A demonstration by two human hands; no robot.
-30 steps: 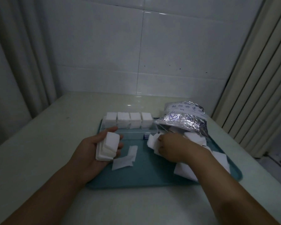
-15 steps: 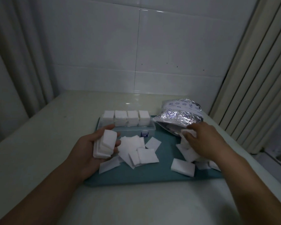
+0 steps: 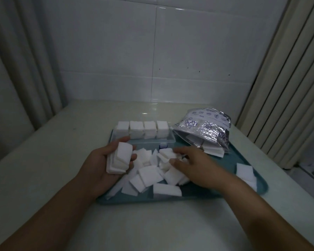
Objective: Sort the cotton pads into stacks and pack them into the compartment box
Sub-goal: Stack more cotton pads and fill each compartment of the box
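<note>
Cotton pads (image 3: pixel 150 173) lie scattered on a teal tray (image 3: pixel 261 185) on the desk (image 3: pixel 43 160). Left hand (image 3: pixel 101 165) grips a stack of pads (image 3: pixel 119 158); right hand (image 3: pixel 194 164) rests with loosely spread fingers on the loose pile. Compartment box (image 3: pixel 143 136) at the tray's far edge holds four stacks, beside a foil bag (image 3: pixel 203 127).

One view only, head-worn, wide-angle. Looks forward and down across a pale table (image 3: pixel 43 169) toward a tiled wall (image 3: pixel 170 60), curtains bowed at both edges. Close over the near edge of a teal tray (image 3: pixel 261 187), both forearms entering from below. Left hand (image 3: pixel 105 167) and right hand (image 3: pixel 194 165) near centre frame. No second view to overlap.
</note>
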